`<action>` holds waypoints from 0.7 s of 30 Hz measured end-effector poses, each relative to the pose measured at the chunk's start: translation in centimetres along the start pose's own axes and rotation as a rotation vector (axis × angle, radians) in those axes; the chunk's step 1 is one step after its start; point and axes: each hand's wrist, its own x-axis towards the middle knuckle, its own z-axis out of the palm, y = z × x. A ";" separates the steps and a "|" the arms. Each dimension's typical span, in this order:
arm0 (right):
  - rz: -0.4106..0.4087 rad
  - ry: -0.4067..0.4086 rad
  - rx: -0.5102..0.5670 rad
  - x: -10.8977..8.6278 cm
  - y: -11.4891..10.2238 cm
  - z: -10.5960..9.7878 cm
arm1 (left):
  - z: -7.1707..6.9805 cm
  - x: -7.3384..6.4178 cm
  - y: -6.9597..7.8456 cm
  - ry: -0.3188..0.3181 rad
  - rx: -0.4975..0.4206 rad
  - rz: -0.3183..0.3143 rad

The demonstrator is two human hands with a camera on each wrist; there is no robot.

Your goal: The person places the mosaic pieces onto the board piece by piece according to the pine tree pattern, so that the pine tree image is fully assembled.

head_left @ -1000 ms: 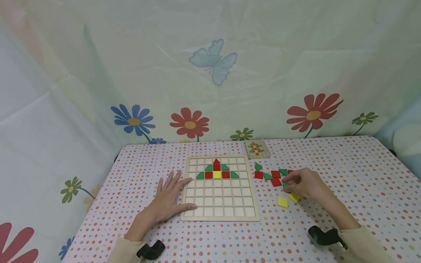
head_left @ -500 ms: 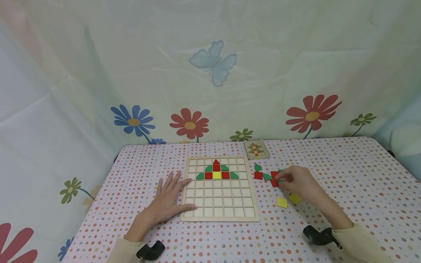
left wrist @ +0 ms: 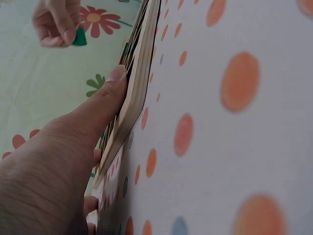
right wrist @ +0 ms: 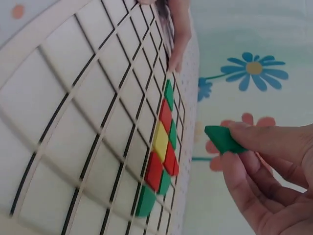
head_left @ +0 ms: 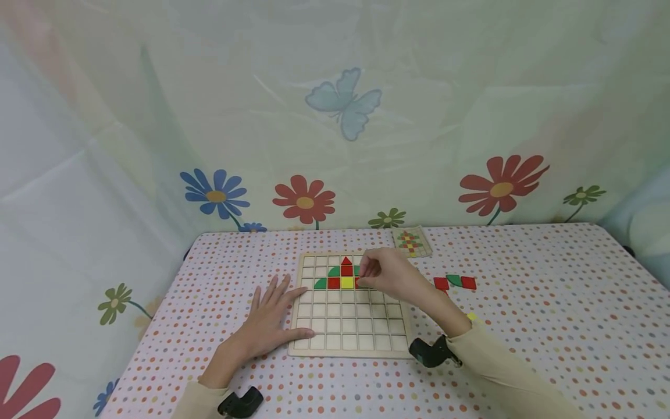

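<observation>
My right hand (head_left: 389, 273) is above the wooden grid board (head_left: 348, 326). Thumb and fingers pinch a green quarter-circle tile (right wrist: 223, 139), held clear of the grid in the right wrist view. On the board, a red triangle tile (head_left: 346, 261) tops a pattern of red squares, green quarter-circles and a yellow square tile (head_left: 347, 283); my right hand covers the pattern's right side in the head view. My left hand (head_left: 264, 320) rests with spread, straight fingers at the board's left edge, its thumb (left wrist: 100, 105) touching the rim.
A small pattern card (head_left: 413, 241) lies behind the board's right corner. Loose tiles, such as a red square (head_left: 468, 283) and a green quarter-circle (head_left: 453, 280), lie right of the board. The right forearm hides others. A flowered curtain (head_left: 235, 116) hangs behind the table.
My right hand has moved left from the loose tiles to above the board, carrying the green quarter-circle tile. The left hand has stayed in place.
</observation>
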 end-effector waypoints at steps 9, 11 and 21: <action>-0.112 -0.063 0.094 2.3 0.4 3.2 | -0.2 -0.1 -0.1 -0.011 -0.012 0.019; -0.113 -0.073 0.126 2.5 0.7 3.8 | -0.2 -0.1 -0.2 -0.011 -0.014 0.019; -0.079 -0.111 0.134 2.7 1.7 5.2 | -0.2 -0.2 -0.2 -0.012 -0.020 0.013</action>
